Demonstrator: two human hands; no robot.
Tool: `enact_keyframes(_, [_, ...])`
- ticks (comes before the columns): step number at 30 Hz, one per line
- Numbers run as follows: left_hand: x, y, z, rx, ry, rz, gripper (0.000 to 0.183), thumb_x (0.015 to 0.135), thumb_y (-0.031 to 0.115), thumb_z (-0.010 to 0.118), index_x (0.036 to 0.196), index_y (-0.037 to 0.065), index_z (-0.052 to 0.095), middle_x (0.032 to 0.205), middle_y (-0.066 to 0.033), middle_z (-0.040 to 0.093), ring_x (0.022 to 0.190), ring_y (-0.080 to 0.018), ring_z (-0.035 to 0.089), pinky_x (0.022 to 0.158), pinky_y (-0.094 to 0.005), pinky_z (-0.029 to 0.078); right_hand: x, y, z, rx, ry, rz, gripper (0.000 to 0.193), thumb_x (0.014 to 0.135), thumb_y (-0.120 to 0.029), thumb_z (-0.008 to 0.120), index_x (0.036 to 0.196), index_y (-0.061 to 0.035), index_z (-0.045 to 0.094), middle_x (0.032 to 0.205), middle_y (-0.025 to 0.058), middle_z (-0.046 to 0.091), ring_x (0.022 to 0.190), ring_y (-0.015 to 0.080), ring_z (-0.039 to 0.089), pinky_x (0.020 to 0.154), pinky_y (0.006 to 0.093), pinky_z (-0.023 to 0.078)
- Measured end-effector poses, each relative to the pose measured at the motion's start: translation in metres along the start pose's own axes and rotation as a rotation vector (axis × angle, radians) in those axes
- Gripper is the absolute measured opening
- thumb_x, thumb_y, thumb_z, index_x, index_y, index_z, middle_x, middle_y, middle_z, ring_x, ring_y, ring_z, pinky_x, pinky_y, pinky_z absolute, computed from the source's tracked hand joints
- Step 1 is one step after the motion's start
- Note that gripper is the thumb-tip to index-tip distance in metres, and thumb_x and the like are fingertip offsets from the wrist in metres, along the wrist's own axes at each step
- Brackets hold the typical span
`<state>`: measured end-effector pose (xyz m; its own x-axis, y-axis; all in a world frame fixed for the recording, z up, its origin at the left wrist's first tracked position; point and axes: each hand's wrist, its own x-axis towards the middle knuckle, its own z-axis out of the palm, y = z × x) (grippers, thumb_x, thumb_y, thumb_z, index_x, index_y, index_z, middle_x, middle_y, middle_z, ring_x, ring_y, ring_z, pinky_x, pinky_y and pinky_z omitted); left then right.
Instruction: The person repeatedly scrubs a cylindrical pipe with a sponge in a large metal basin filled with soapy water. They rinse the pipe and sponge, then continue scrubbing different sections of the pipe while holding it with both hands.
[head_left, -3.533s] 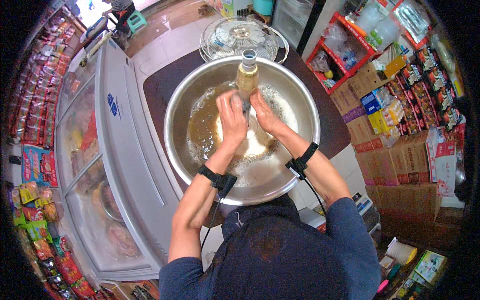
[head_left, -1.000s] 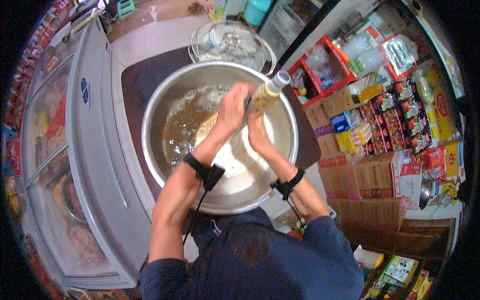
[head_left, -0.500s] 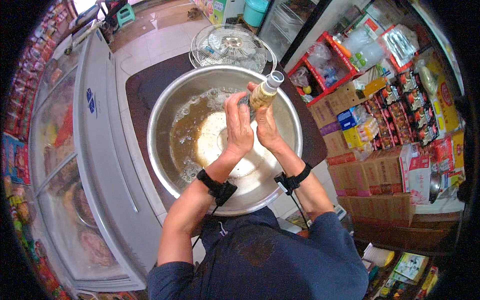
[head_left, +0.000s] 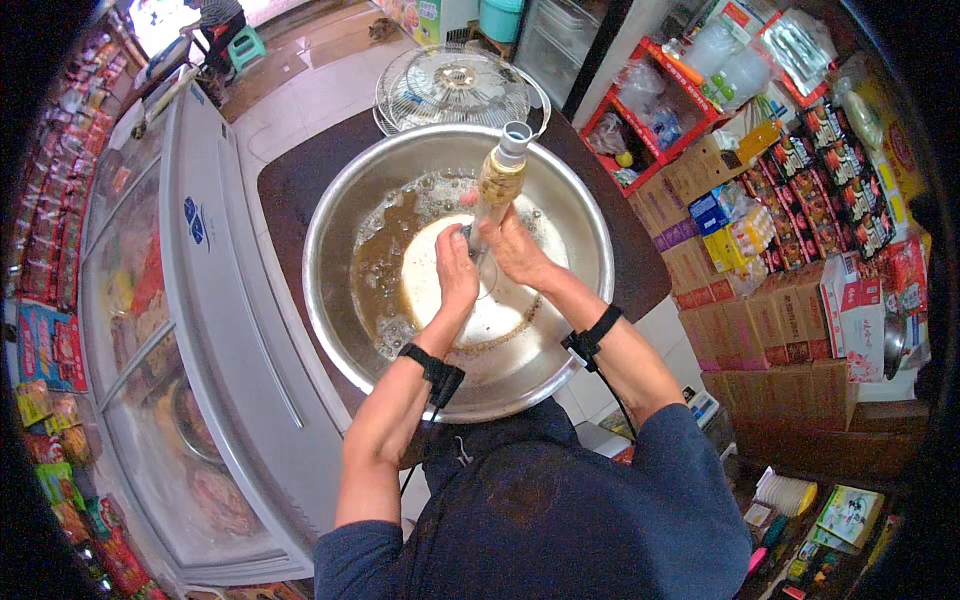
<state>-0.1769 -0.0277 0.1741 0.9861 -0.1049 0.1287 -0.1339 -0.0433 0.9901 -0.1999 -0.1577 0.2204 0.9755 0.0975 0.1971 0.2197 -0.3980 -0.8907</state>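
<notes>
A grey fan pole with a yellowed, dirty collar and an open upper end rises between my hands, tilted slightly. My right hand wraps its lower part from the right. From the left, my left hand closes on the same stretch; something small and dark at its fingertips is too unclear to name. Below them, a wide metal basin holds brownish, foamy water and a round white base. My hands hide whether pole and base are joined.
The basin rests on a dark tabletop. Wire fan guards lie just behind it. A glass-topped chest freezer stands at the left. Stacked cartons and a red crate line the right side. Far back, a person sits on a green stool.
The pole's top has moved left and stands more upright. Both hands sit lower along it, and more of its grey shaft shows. The whole view has shifted a little.
</notes>
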Motion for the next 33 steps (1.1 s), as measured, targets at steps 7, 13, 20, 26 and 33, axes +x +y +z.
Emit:
enact_keyframes(7, [0.012, 0.024, 0.004, -0.108, 0.049, 0.292, 0.040, 0.113, 0.027, 0.036, 0.139, 0.001, 0.051, 0.138, -0.0194, 0.053, 0.133, -0.0330, 0.049, 0.116, -0.0427, 0.034, -0.002, 0.012, 0.003, -0.019, 0.074, -0.060, 0.068, 0.111, -0.048, 0.040, 0.156, -0.0012, 0.020, 0.146, 0.0251, 0.048, 0.136, 0.0382, 0.050, 0.115, 0.0445, 0.037])
enact_keyframes(13, [-0.008, 0.063, 0.006, -0.081, 0.095, 0.094, 0.046, 0.111, 0.026, 0.036, 0.148, -0.001, 0.042, 0.149, -0.0201, 0.043, 0.140, -0.0317, 0.043, 0.119, -0.0426, 0.031, 0.012, -0.013, -0.001, 0.214, 0.136, -0.135, 0.085, 0.106, -0.067, 0.031, 0.162, -0.0025, 0.024, 0.162, 0.0148, 0.039, 0.152, 0.0277, 0.034, 0.126, 0.0426, 0.023])
enact_keyframes(20, [-0.020, 0.076, 0.019, 0.186, 0.181, 0.409, 0.053, 0.104, 0.018, 0.054, 0.150, -0.002, 0.036, 0.147, -0.0256, 0.038, 0.140, -0.0405, 0.038, 0.120, -0.0509, 0.028, 0.002, -0.010, -0.008, 0.368, 0.125, -0.075, 0.061, 0.114, -0.038, 0.038, 0.159, 0.0026, 0.030, 0.157, 0.0171, 0.045, 0.148, 0.0230, 0.039, 0.122, 0.0359, 0.030])
enact_keyframes(26, [-0.013, 0.081, 0.019, 0.262, 0.262, 0.576, 0.055, 0.097, 0.006, 0.065, 0.145, -0.001, 0.041, 0.139, -0.0254, 0.044, 0.133, -0.0411, 0.044, 0.114, -0.0523, 0.035, -0.002, -0.024, -0.014, 0.414, 0.102, -0.023, 0.066, 0.114, -0.043, 0.039, 0.158, 0.0058, 0.032, 0.160, 0.0194, 0.043, 0.150, 0.0242, 0.036, 0.124, 0.0371, 0.027])
enact_keyframes(33, [0.004, 0.086, 0.011, 0.154, 0.208, 0.449, 0.045, 0.107, 0.029, 0.057, 0.138, -0.003, 0.049, 0.127, -0.0218, 0.054, 0.121, -0.0357, 0.054, 0.108, -0.0452, 0.040, 0.008, -0.022, -0.018, 0.294, 0.124, -0.007, 0.066, 0.113, -0.046, 0.034, 0.156, 0.0037, 0.037, 0.155, 0.0256, 0.045, 0.150, 0.0368, 0.037, 0.126, 0.0409, 0.024])
